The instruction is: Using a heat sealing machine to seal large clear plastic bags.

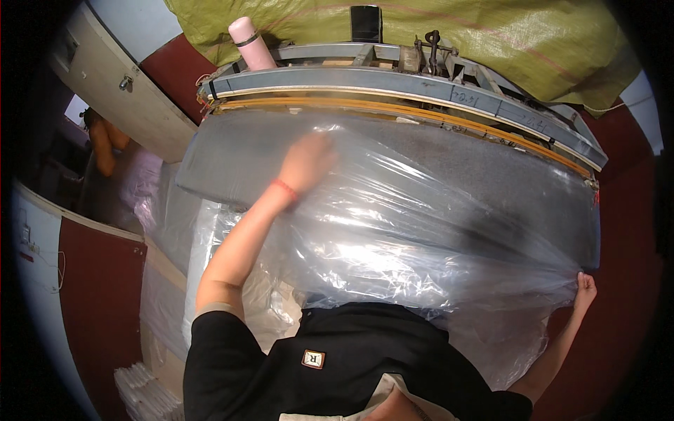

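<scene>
A wide sheet of clear plastic film (365, 238) lies over a dark grey work surface (505, 168) and hangs toward my body, wrinkled and shiny. My left hand (310, 160), with a red band at the wrist, is over the film near the far edge, left of the middle. Motion smears its fingers, so their pose and any hold on the film are unclear. At the right end, my right hand (585, 290) is closed, pinching the film's corner. Taut creases run from that corner up and left toward my left hand.
A metal sealing frame (393, 83) with an orange strip (393, 109) spans the far side. A pink bottle (251, 43) and a dark phone (366, 24) stand behind it, before yellow-green sheeting (491, 35). Stacked clear bags (147, 393) lie lower left. Through the doorway, a person (104, 144) shows partly.
</scene>
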Action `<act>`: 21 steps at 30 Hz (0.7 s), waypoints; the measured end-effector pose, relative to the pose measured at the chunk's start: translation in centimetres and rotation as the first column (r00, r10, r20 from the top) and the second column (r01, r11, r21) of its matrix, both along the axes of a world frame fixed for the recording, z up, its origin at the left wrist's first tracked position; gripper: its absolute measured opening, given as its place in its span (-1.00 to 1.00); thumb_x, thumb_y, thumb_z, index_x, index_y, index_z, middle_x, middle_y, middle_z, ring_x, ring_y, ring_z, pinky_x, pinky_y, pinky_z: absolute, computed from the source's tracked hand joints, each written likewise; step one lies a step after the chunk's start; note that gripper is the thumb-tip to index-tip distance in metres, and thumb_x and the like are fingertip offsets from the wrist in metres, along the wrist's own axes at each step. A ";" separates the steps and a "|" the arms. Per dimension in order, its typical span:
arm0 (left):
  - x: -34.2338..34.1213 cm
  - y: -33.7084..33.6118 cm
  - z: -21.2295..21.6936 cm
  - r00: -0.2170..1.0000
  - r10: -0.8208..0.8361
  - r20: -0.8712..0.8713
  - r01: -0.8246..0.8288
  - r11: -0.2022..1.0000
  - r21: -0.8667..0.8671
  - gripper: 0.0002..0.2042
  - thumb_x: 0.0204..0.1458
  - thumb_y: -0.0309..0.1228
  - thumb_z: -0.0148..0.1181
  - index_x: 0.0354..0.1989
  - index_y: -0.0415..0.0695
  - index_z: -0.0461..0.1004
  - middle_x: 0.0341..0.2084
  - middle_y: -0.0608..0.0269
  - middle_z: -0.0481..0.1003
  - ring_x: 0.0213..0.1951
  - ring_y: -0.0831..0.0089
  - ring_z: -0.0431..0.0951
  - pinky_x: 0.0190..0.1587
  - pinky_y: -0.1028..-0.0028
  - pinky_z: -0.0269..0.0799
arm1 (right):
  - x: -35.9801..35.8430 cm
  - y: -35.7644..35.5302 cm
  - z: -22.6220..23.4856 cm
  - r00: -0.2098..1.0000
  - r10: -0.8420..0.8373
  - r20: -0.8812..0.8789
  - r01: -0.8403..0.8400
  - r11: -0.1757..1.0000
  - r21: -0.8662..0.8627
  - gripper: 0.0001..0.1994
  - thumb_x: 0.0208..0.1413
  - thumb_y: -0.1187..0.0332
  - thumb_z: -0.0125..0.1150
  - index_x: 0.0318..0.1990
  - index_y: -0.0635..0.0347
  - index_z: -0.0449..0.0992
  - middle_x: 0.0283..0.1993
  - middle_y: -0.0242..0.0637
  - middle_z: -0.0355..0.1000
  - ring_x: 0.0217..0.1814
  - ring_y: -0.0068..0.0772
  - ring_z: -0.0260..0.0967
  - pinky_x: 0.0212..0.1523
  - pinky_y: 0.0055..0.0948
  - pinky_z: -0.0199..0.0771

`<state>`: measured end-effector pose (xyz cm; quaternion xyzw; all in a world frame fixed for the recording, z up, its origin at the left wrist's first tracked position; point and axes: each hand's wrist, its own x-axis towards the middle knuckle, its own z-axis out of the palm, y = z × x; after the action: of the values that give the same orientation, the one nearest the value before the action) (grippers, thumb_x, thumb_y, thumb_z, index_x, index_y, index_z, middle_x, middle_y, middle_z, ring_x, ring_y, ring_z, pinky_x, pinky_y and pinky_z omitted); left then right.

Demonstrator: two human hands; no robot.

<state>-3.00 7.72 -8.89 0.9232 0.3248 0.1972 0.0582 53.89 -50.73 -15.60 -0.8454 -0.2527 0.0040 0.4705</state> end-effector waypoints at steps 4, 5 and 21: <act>2.1 3.7 -0.5 0.922 0.205 0.328 -0.207 0.978 -0.029 -0.76 -0.07 -0.37 0.19 -0.23 -0.20 0.49 -0.37 0.02 0.51 -0.29 0.11 0.50 -0.23 0.30 0.40 | 0.2 0.5 0.1 0.998 -0.023 0.059 0.022 0.999 0.027 -0.85 0.05 0.40 0.20 -0.47 0.26 0.42 -0.48 -0.56 0.27 -0.39 -0.73 0.15 -0.29 -0.70 0.20; 2.5 4.5 -0.8 0.916 0.228 0.330 -0.229 0.973 -0.037 -0.77 -0.09 -0.38 0.20 -0.25 -0.19 0.50 -0.37 0.03 0.51 -0.30 0.11 0.50 -0.24 0.29 0.40 | 0.2 0.8 0.2 0.996 -0.040 0.082 0.038 0.999 0.018 -0.83 0.06 0.37 0.19 -0.48 0.25 0.42 -0.49 -0.58 0.26 -0.41 -0.74 0.13 -0.32 -0.72 0.17; -1.6 17.0 -5.3 0.347 0.560 0.752 -0.342 0.822 -0.455 -0.84 0.07 -0.38 -0.01 -0.44 -0.20 0.38 -0.60 0.29 0.38 -0.53 0.53 0.33 -0.42 0.52 0.29 | 6.3 29.1 0.3 0.978 -0.145 0.149 0.086 0.935 0.343 -0.80 0.08 0.26 0.16 -0.33 0.24 0.48 -0.38 -0.41 0.42 -0.29 -0.62 0.31 -0.19 -0.62 0.27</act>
<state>-4.65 24.74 -14.23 0.5558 0.5126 0.6024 0.2559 60.19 -21.63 -15.29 -0.7636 -0.2391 -0.1399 0.5832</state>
